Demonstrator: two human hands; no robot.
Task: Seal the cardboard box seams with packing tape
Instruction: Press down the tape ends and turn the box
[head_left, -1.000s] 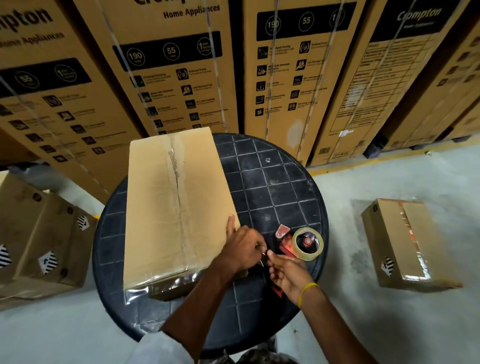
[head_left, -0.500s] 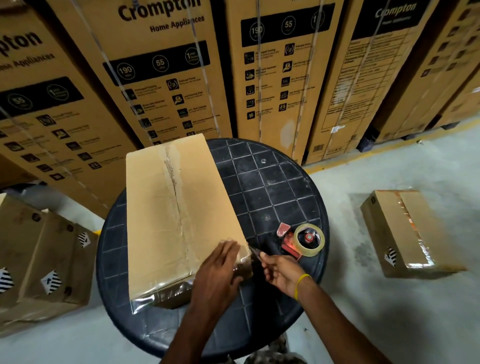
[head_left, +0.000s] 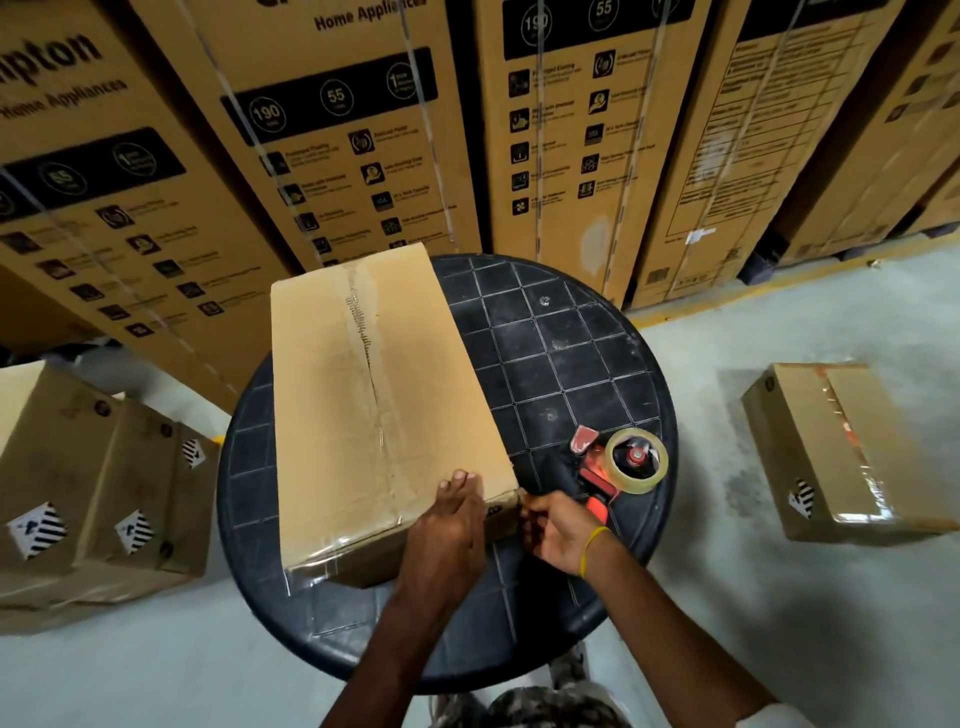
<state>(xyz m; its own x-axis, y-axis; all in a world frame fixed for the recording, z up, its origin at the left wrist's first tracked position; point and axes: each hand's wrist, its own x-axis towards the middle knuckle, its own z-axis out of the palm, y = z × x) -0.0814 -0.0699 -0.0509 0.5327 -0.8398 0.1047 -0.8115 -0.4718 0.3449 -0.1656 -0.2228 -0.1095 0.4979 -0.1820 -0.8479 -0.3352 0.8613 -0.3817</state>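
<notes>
Now left hand (head_left: 451, 519) lies flat-fingered atop the cardboard box (head_left: 358, 441), right hand (head_left: 558, 530) curled against its near corner, grip unclear.

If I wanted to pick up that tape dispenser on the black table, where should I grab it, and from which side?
Probably by the orange handle of the tape dispenser, coming from the near edge of the table. It lies on its side with the handle pointing toward the right hand, while the roll and red blade guard sit at the far end.
</notes>
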